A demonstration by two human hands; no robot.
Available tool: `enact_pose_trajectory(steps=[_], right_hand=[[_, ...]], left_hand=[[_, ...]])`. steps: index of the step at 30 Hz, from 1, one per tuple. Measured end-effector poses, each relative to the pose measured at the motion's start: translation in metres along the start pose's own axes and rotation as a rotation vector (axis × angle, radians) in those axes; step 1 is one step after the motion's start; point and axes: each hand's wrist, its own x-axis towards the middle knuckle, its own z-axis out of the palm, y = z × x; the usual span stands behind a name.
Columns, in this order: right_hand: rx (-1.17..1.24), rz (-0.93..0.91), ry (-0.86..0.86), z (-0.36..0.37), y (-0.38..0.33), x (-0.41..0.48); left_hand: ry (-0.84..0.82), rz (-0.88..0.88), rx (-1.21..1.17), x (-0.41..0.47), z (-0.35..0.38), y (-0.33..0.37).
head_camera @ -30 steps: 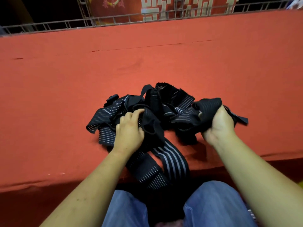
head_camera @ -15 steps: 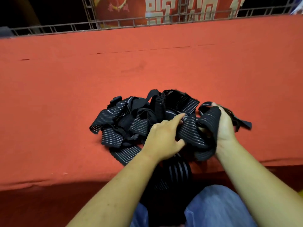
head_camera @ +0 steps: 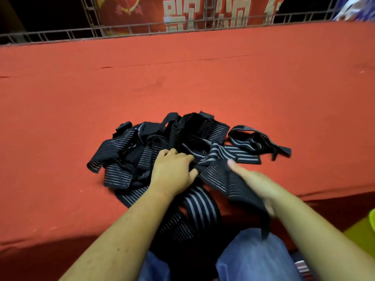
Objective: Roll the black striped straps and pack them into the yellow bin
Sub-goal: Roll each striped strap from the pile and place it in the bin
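Black straps (head_camera: 160, 147) with pale stripes on red cloth (head_camera: 182, 82).

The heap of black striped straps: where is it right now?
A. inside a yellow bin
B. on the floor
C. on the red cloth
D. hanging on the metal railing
C: the heap of straps lies on the red cloth, the left hand gripping into it, the right hand holding one strap beside it.

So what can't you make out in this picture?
Head view:
Bin: cut off by the right edge; only a yellow corner shows.
Right hand: motion-blurred, a strap draped over it; grip unclear.
Left hand: fingertips hidden, curled into the straps.
Strap count: too tangled and overlapping to tell.
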Motion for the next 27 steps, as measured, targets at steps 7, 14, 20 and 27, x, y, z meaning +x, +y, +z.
enact_pose_trajectory(steps=[7,14,20,27], right_hand=[[-0.222,-0.254,0.166,0.028,0.015,0.017],[-0.25,-0.379,0.19,0.038,0.022,0.023],[-0.25,-0.478,0.281,0.029,0.029,0.023],[0.008,-0.413,0.468,0.004,0.034,0.026]], left_hand=[[0.002,0.079,0.001,-0.009,-0.005,-0.001],[0.076,0.381,-0.15,-0.007,-0.016,0.02],[0.09,0.148,-0.027,-0.004,0.006,-0.002],[0.138,0.055,-0.051,-0.013,0.014,-0.01]])
